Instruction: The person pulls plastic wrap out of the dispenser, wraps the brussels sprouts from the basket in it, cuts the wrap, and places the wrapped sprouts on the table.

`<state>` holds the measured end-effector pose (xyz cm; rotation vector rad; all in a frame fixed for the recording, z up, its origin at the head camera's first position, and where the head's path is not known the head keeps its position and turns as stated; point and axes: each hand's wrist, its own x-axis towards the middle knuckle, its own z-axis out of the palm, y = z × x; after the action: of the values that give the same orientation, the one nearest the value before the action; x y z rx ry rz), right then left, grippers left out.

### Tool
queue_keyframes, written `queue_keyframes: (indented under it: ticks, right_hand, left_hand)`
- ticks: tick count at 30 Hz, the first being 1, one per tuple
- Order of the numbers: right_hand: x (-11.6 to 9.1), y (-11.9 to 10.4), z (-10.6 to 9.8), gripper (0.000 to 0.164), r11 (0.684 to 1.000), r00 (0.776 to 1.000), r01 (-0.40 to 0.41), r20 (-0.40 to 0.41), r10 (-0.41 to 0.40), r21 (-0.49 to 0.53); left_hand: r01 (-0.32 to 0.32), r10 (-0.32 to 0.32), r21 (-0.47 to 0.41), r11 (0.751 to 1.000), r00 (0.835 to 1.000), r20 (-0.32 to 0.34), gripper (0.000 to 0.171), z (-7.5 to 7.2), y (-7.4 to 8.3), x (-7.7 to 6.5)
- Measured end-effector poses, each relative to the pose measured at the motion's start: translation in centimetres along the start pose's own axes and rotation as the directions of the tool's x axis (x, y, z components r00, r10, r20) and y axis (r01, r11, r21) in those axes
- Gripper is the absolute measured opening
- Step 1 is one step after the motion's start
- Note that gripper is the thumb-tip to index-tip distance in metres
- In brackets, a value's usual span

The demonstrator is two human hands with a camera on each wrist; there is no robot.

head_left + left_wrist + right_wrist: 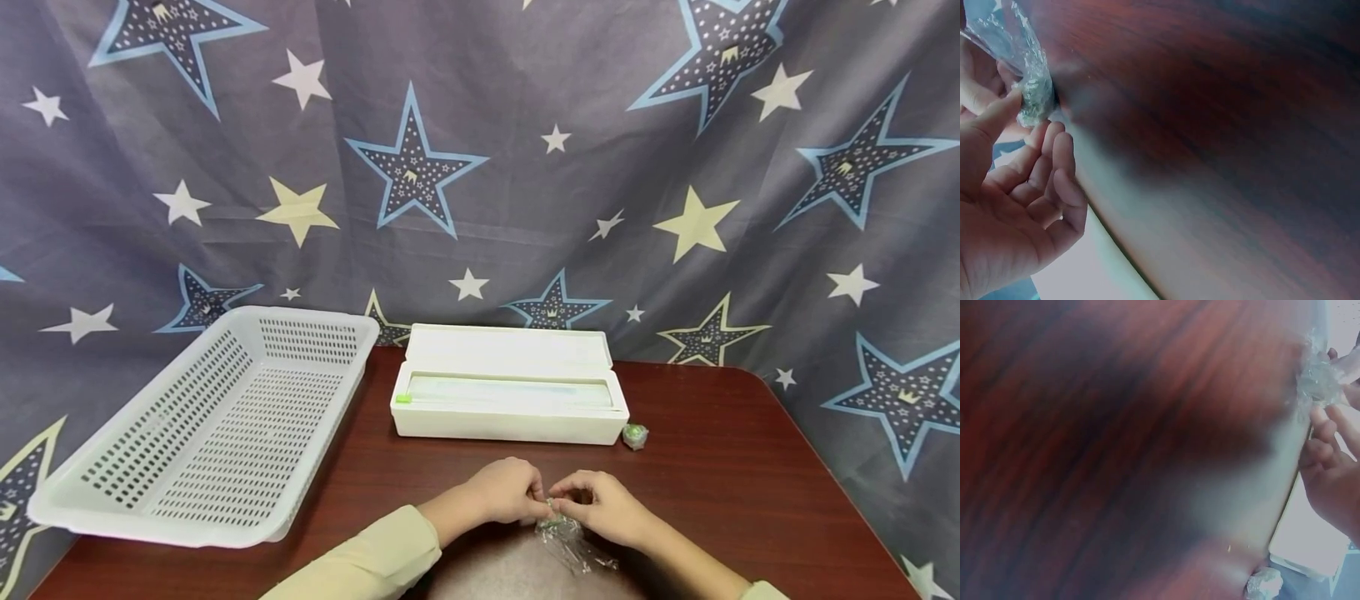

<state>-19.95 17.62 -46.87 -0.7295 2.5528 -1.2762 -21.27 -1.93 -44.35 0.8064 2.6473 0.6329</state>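
Between the fingertips of both hands is a small green item in clear plastic wrap, low in the middle of the head view. My left hand pinches the wrap from one side, thumb on it. From the other side my right hand pinches it, fingers bent. A loose, crinkled tail of film hangs toward the front. The left wrist view shows the green bundle by the thumb tip; in the right wrist view the bundle is at the right edge. Fingers partly hide the item.
Behind the hands stands a long white cling film box, its lid raised, with a green slider at left. A second small wrapped green bundle lies at its right end. A white perforated basket occupies the left of the brown table.
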Motion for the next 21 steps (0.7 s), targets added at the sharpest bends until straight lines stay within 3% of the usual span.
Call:
queue_keyframes:
  ticks: [4,7,15,21]
  right_hand:
    - [0.07,0.20,-0.38,0.024,0.998,0.997,-0.001,0.080,-0.003,0.059]
    - [-0.01,0.30,-0.55,0.024,0.994,0.994,-0.016,0.112,0.004,0.105]
    - [-0.46,0.41,-0.71,0.017,0.994,0.995,-0.043,0.091,0.034,0.101]
    - [-0.71,0.38,-0.69,0.014,0.998,0.997,-0.031,0.070,0.027,0.056]
  left_hand:
    - [-0.024,0.027,0.080,0.997,0.999,-0.037,0.021,0.20,0.20,0.04]
    - [-0.041,0.047,0.093,0.995,0.997,-0.056,0.023,0.44,0.06,0.18]
    - [-0.087,0.088,-0.095,0.992,0.996,0.011,0.025,0.53,-0.55,0.31]
    - [-0.086,0.091,-0.082,0.993,0.994,0.052,0.027,0.45,-0.43,0.39]
